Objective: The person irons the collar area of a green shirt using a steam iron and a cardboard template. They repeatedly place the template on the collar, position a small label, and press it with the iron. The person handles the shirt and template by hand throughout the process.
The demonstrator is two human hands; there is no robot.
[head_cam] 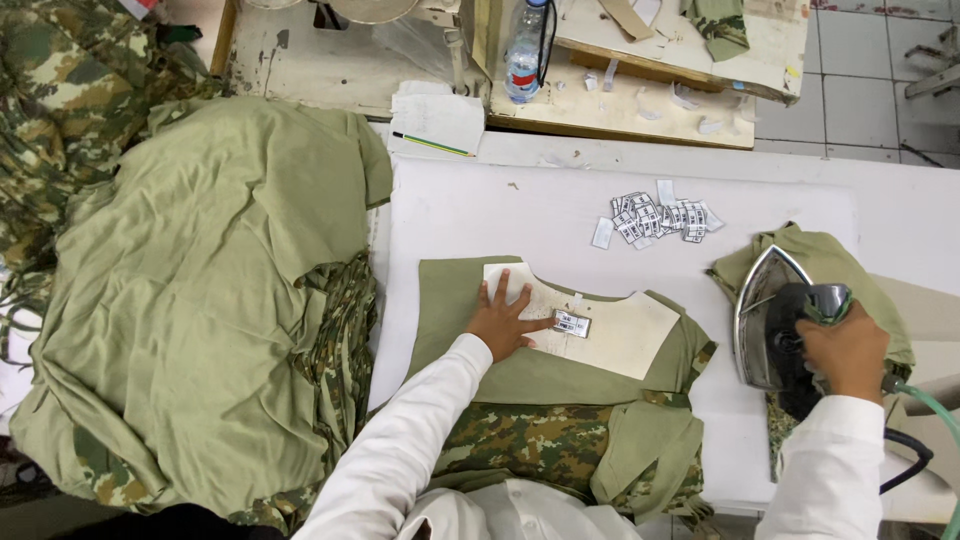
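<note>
On white table, olive garment lies flat, cream-lined.

Both arms extended forward, white sleeves worn to the wrists.
The left hand is laid flat, palm down, fingers spread. The right hand is closed in a fist-like grip, knuckles turned upward, wrist held straight.

A white padded ironing table fills the workroom, backed by a worn wooden bench, with pale floor tiles at right and heaped olive fabric at left
</note>
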